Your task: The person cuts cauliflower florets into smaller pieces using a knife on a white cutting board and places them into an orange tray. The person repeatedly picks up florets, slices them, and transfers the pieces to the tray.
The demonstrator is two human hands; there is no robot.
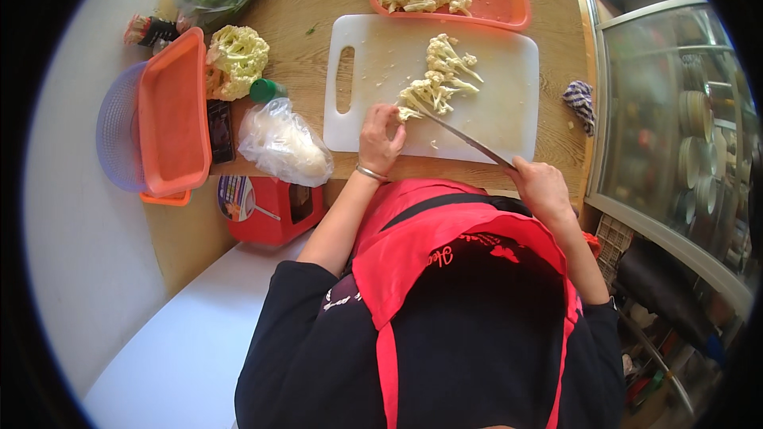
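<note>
My right hand (540,189) grips the handle of a kitchen knife (468,139). Its blade slants up and left over a white plastic cutting board (501,92), the tip among cauliflower florets (438,86). At the board's near left, my left hand (381,136) has its fingertips on a small cauliflower piece (409,113) beside the blade tip. More florets lie in a loose row reaching toward the far side of the board. Tiny crumbs are scattered on the board around them.
Beyond the board, an orange tray (489,3) holds cauliflower pieces and sliced carrot. On the left are a cauliflower head (238,59), a green-capped container (262,90), a bagged white vegetable (286,146) and an upright orange tray (174,119). A striped cloth (579,104) lies near the glass cabinet (667,119).
</note>
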